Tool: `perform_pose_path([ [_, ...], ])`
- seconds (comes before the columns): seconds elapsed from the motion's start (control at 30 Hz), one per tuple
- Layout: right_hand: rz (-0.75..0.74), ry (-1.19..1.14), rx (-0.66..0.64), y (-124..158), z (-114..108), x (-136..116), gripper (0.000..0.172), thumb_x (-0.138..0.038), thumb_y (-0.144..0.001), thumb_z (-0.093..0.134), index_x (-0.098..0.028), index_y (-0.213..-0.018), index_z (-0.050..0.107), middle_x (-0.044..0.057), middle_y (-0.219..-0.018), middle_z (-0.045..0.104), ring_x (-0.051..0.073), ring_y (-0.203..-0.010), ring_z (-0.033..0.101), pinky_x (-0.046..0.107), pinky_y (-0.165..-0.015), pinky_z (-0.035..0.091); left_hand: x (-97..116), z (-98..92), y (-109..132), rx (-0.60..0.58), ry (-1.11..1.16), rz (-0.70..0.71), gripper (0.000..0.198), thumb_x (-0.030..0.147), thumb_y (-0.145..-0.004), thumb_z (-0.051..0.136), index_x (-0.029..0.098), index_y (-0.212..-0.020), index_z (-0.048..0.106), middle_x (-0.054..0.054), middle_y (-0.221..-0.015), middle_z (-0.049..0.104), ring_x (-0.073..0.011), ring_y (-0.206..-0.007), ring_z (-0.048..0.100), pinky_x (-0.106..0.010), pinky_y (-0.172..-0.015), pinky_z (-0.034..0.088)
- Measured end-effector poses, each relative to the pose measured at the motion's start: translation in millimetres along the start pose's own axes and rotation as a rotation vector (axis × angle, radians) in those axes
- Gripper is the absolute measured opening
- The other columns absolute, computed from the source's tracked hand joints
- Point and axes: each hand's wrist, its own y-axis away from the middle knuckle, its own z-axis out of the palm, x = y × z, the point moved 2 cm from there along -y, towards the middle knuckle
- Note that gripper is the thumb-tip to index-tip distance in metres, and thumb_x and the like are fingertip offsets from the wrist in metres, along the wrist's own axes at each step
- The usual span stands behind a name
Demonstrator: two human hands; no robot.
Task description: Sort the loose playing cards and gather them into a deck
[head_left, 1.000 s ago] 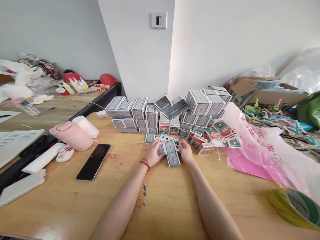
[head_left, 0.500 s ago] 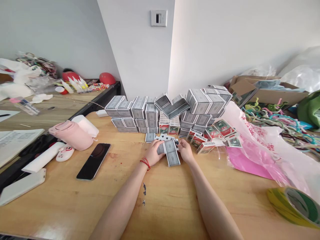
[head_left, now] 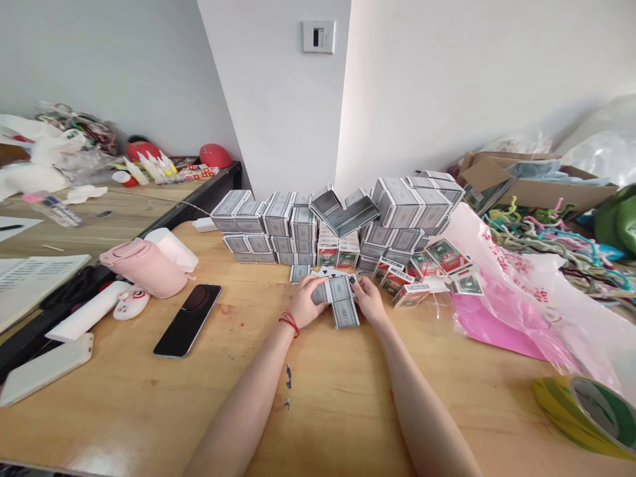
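Note:
Between my two hands is a piece made of grey-patterned playing cards [head_left: 344, 311], one part of it hanging toward me. My left hand [head_left: 307, 303], with a red string at the wrist, is closed on its left end. My right hand [head_left: 368, 300] pinches its right edge. Face-up cards [head_left: 329, 271] lie just behind, and one grey-backed card [head_left: 299, 273] is on the table to their left. Farther back stands a stack of grey card blocks [head_left: 303, 225], with a folded card piece [head_left: 342, 211] resting tilted across its middle. Red card boxes [head_left: 395, 278] sit right of my right hand.
A black phone [head_left: 187, 321], a pink bottle [head_left: 144, 268] and a white mouse [head_left: 131, 303] are at the left. Pink plastic [head_left: 501, 324] and a yellow tape roll [head_left: 581, 411] lie at the right. Behind them are colourful cords [head_left: 551, 238] and a cardboard box [head_left: 541, 192].
The whole view has shifted slightly. Both hands stay on the card piece, with my right fingers moved a little at its edge.

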Motion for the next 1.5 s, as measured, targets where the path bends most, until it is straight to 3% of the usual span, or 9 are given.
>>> perform_pose_path([
  [0.17, 0.018, 0.02, -0.136, 3.7, 3.2, -11.1, 0.03, -0.046, -0.066, 0.057, -0.018, -0.069, 0.047, -0.007, -0.041, 0.041, 0.007, -0.036, 0.033, 0.02, -0.037, 0.022, 2.4, -8.5, -1.6, 0.091, 0.192, -0.046, 0.052, 0.022, -0.063, 0.063, 0.023, -0.113, 0.047, -0.007, -0.113, 0.043, -0.0221, -0.11, 0.04, -0.038, -0.097, 0.031],
  [0.37, 0.081, -0.102, -0.255, 10.0, 14.4, -16.2, 0.031, -0.047, -0.069, 0.055, -0.018, -0.071, 0.043, -0.007, -0.04, 0.046, 0.006, -0.03, 0.034, 0.018, -0.031, 0.024, 1.4, -9.9, -3.7, 0.265, 1.085, -0.24, 0.068, 0.02, -0.065, 0.061, 0.029, -0.125, 0.031, -0.007, -0.121, 0.044, -0.0239, -0.109, 0.044, -0.04, -0.092, 0.034],
  [0.47, 0.163, -0.197, -0.375, 16.5, 28.2, -13.4, 0.033, -0.047, -0.067, 0.057, -0.019, -0.074, 0.042, -0.005, -0.043, 0.052, 0.007, -0.03, 0.04, 0.017, -0.031, 0.03, 0.2, -9.5, -5.6, 0.305, 1.442, -0.333, 0.058, 0.02, -0.069, 0.055, 0.03, -0.122, 0.034, -0.005, -0.116, 0.051, -0.0229, -0.108, 0.047, -0.043, -0.091, 0.033],
  [0.57, 0.24, -0.217, -0.443, 22.7, 41.4, -10.2, 0.034, -0.047, -0.066, 0.058, -0.019, -0.074, 0.041, -0.002, -0.047, 0.059, 0.009, -0.031, 0.047, 0.02, -0.033, 0.038, -1.0, -10.9, -7.3, 0.314, 1.617, -0.415, 0.034, 0.022, -0.074, 0.05, 0.024, -0.108, 0.049, -0.005, -0.098, 0.059, -0.0214, -0.103, 0.051, -0.042, -0.091, 0.033],
  [0.63, 0.249, -0.199, -0.437, 25.6, 48.0, -10.1, 0.032, -0.046, -0.066, 0.058, -0.018, -0.07, 0.042, -0.001, -0.046, 0.059, 0.01, -0.03, 0.047, 0.02, -0.032, 0.038, -1.0, -12.0, -8.4, 0.35, 1.69, -0.441, 0.02, 0.025, -0.077, 0.046, 0.02, -0.093, 0.056, -0.004, -0.083, 0.061, -0.0205, -0.096, 0.054, -0.041, -0.09, 0.035],
  [0.73, 0.223, -0.126, -0.358, 28.4, 55.1, -11.4, 0.032, -0.045, -0.067, 0.057, -0.016, -0.061, 0.047, 0.0, -0.039, 0.055, 0.009, -0.026, 0.043, 0.019, -0.028, 0.034, 2.4, -11.6, -10.1, 0.372, 1.782, -0.459, 0.018, 0.029, -0.079, 0.043, 0.018, -0.078, 0.058, -0.004, -0.074, 0.06, -0.0203, -0.092, 0.055, -0.04, -0.09, 0.037],
  [1.03, 0.155, -0.023, -0.118, 30.1, 62.1, -15.1, 0.032, -0.04, -0.063, 0.062, -0.016, -0.047, 0.048, -0.004, -0.031, 0.043, 0.007, -0.026, 0.035, 0.02, -0.027, 0.024, 8.6, -6.7, -9.5, 0.319, 1.929, -0.527, 0.023, 0.03, -0.079, 0.041, 0.015, -0.075, 0.057, -0.005, -0.075, 0.06, -0.0173, -0.085, 0.057, -0.037, -0.092, 0.036],
  [1.33, 0.103, 0.011, -0.179, 32.9, 64.2, -16.4, 0.033, -0.045, -0.064, 0.06, -0.017, -0.051, 0.049, -0.004, -0.033, 0.044, 0.008, -0.029, 0.037, 0.021, -0.031, 0.027, 0.0, -5.5, -12.6, 0.418, 1.949, -0.585, 0.024, 0.034, -0.078, 0.044, 0.015, -0.068, 0.056, -0.001, -0.062, 0.056, -0.0124, -0.062, 0.057, -0.037, -0.089, 0.038],
  [1.5, 0.147, -0.149, -0.193, 33.8, 65.6, -15.0, 0.034, -0.046, -0.064, 0.061, -0.016, -0.053, 0.05, -0.004, -0.036, 0.044, 0.006, -0.031, 0.033, 0.02, -0.031, 0.022, 4.3, -8.3, -11.3, 0.286, 1.952, -0.554, 0.037, 0.046, -0.075, 0.043, 0.016, -0.09, 0.057, -0.007, -0.081, 0.06, -0.0206, -0.09, 0.056, -0.04, -0.092, 0.034],
])
